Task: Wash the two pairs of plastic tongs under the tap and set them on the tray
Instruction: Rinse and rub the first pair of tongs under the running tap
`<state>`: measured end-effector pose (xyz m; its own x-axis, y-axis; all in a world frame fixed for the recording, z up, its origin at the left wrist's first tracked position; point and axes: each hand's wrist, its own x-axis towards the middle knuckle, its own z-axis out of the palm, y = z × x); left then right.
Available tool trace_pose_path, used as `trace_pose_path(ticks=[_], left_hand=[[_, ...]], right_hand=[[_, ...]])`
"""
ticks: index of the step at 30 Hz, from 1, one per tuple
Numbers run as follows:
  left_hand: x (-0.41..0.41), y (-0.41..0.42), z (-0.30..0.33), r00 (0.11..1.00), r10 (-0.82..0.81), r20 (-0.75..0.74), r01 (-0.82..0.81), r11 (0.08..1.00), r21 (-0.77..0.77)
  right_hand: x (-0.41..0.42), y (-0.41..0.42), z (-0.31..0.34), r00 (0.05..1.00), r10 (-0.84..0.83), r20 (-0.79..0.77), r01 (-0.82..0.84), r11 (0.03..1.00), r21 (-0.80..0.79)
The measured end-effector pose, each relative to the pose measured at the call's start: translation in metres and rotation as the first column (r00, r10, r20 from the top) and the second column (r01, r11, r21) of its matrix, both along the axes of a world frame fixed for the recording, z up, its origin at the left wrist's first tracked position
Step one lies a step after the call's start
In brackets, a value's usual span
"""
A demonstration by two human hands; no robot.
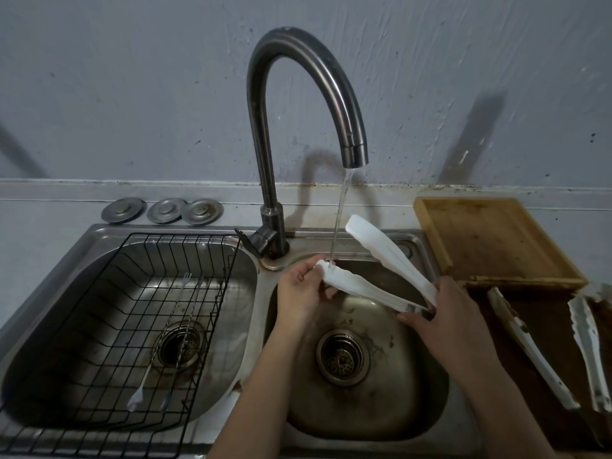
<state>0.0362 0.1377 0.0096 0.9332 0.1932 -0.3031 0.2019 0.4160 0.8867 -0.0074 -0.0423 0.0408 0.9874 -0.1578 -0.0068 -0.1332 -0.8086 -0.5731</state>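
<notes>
A pair of white plastic tongs point(374, 288) is spread open over the right sink basin point(414, 409). My right hand point(453, 326) grips its hinge end. My left hand point(301, 293) pinches the tip of the lower arm, where the stream from the curved tap point(354, 150) lands. The upper arm of the tongs points up and back, out of the water. A second pair of white tongs point(536, 356) lies open on the dark counter at the right. The wooden tray point(433, 236) sits behind it, with nothing on it.
The left basin point(231, 326) holds a black wire rack point(185, 240) with two small forks in it. Three metal sink plugs point(165, 210) rest on the ledge behind. The grey wall stands close behind the tap.
</notes>
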Motion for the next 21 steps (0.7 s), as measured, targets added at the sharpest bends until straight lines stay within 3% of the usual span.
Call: trace_pose_path(ticks=[4,10,16,19,21], left_hand=[[0.001,0.005,0.008,0.993,0.095,0.073,-0.111,0.961,0.255],[-0.004,0.008,0.030,0.975,0.102,0.195,-0.188,0.847,0.497],[-0.011,-0.003,0.059,0.939,-0.049,0.340,-0.201,0.723,0.661],[-0.014,-0.001,0.066,0.909,-0.231,0.346,-0.120,0.651,0.750],[-0.014,0.006,0.069,0.890,-0.324,0.320,-0.036,0.651,0.758]], right_hand=[[0.004,0.001,-0.006,0.999,0.028,0.016,-0.029,0.998,0.057],[0.011,0.010,-0.040,0.996,0.038,-0.079,-0.006,0.929,0.370],[0.023,0.045,-0.073,0.981,0.171,-0.095,-0.063,0.737,0.673],[0.027,0.065,-0.073,0.949,0.297,-0.110,-0.087,0.578,0.812],[0.030,0.076,-0.071,0.921,0.366,-0.132,-0.066,0.481,0.874]])
